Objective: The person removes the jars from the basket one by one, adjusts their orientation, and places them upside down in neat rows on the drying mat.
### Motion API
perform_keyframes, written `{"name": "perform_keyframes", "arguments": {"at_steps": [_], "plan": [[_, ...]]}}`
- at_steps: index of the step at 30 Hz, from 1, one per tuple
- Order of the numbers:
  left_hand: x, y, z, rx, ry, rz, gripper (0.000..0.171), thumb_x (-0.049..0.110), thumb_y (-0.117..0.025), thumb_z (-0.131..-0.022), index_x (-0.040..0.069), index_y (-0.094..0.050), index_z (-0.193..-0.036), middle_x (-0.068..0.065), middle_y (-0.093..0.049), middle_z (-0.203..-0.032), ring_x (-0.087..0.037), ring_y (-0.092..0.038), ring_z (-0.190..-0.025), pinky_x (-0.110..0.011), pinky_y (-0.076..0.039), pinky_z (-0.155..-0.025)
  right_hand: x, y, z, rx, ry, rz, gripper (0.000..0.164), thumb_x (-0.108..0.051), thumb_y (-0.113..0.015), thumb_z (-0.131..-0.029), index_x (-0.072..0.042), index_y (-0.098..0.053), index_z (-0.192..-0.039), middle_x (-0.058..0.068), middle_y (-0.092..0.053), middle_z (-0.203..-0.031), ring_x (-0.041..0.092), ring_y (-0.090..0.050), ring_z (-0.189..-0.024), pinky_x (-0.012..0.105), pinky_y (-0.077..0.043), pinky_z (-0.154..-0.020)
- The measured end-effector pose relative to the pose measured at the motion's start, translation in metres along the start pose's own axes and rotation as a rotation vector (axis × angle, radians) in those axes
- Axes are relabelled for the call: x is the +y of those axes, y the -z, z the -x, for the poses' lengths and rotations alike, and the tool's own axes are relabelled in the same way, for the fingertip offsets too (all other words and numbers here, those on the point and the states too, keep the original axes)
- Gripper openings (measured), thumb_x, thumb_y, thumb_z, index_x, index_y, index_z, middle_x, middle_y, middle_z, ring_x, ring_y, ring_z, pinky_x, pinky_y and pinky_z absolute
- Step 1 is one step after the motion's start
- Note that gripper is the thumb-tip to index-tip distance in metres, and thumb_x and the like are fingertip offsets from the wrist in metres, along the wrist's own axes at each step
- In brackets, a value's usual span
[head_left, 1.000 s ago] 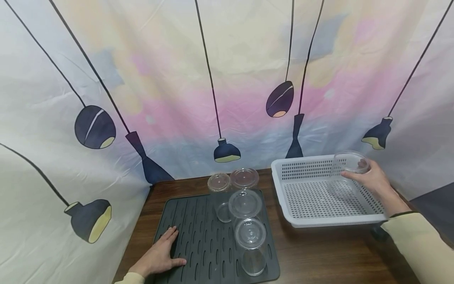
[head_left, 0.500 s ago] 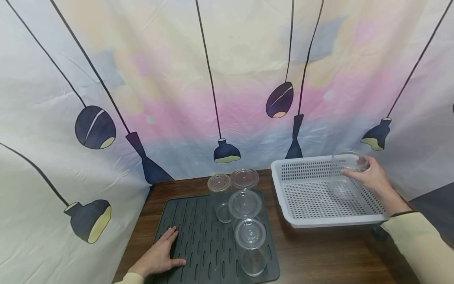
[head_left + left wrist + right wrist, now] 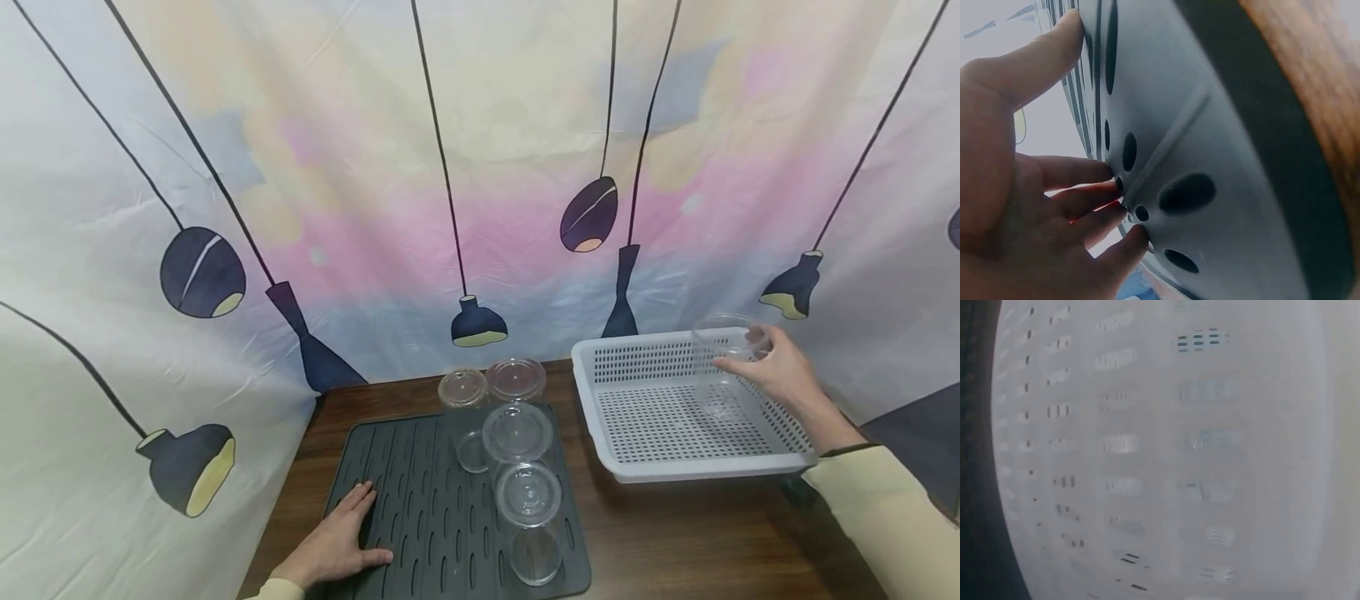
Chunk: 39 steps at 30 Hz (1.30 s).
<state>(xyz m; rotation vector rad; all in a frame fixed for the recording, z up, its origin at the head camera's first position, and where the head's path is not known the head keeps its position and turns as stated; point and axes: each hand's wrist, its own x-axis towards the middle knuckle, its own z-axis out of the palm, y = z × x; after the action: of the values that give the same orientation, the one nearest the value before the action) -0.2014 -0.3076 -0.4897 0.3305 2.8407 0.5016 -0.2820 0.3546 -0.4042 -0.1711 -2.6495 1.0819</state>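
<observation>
My right hand [image 3: 776, 371] grips a clear glass cup [image 3: 722, 360], thumb on the near side, over the right part of a white perforated plastic basket [image 3: 622, 467]. In the right wrist view the basket's slotted wall [image 3: 1147, 425] fills the picture and hides the hand. My left hand [image 3: 333, 537] rests with spread fingers on the left edge of a dark grey drying mat [image 3: 420, 500]. The left wrist view has its fingertips against the mat's slotted surface [image 3: 1172, 144]. Several clear glasses stand on the mat's right half, among them a narrow glass [image 3: 472, 425] and a front glass [image 3: 534, 533].
A dark brown wooden table [image 3: 637, 533] carries the mat and the basket. Behind it hangs a pale curtain [image 3: 360, 208] printed with dark lamps. Another clear glass [image 3: 517, 377] stands at the mat's far right corner.
My right hand has raised the glass cup slightly and drawn it a little to the left. My left hand has stayed on the mat, and the standing glasses have not moved.
</observation>
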Motion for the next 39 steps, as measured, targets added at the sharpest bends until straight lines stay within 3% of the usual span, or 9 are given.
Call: {"name": "perform_keyframes", "arguments": {"at_steps": [9, 27, 39], "plan": [[0.001, 0.001, 0.0, -0.004, 0.013, -0.001, 0.106, 0.057, -0.083, -0.067, -0.009, -0.045, -0.141, -0.026, -0.034, -0.152, -0.048, -0.029, -0.14, -0.062, -0.038, -0.102, -0.018, 0.007, 0.0, -0.026, 0.066, -0.006, 0.105, -0.055, -0.073, -0.082, 0.001, -0.02, -0.153, 0.031, -0.037, -0.142, 0.053, -0.037, -0.125, 0.068, -0.04, -0.088], [0.005, 0.004, -0.001, -0.001, 0.037, -0.03, 0.101, 0.054, -0.085, -0.064, -0.009, -0.051, -0.135, -0.025, -0.037, -0.15, -0.047, -0.033, -0.138, -0.061, -0.037, -0.104, -0.058, 0.015, 0.009, 0.037, 0.213, 0.033, 0.086, -0.045, -0.079, -0.08, 0.003, -0.04, -0.139, 0.028, -0.045, -0.133, 0.047, -0.044, -0.115, 0.062, -0.042, -0.082], [0.014, 0.019, 0.001, 0.049, 0.016, 0.006, 0.101, 0.055, -0.085, -0.064, -0.007, -0.051, -0.136, -0.022, -0.039, -0.15, -0.045, -0.035, -0.138, -0.061, -0.038, -0.103, -0.074, 0.016, 0.01, 0.079, 0.286, 0.044, 0.09, -0.038, -0.085, -0.074, 0.003, -0.04, -0.141, 0.028, -0.046, -0.127, 0.045, -0.045, -0.109, 0.058, -0.042, -0.076]]}}
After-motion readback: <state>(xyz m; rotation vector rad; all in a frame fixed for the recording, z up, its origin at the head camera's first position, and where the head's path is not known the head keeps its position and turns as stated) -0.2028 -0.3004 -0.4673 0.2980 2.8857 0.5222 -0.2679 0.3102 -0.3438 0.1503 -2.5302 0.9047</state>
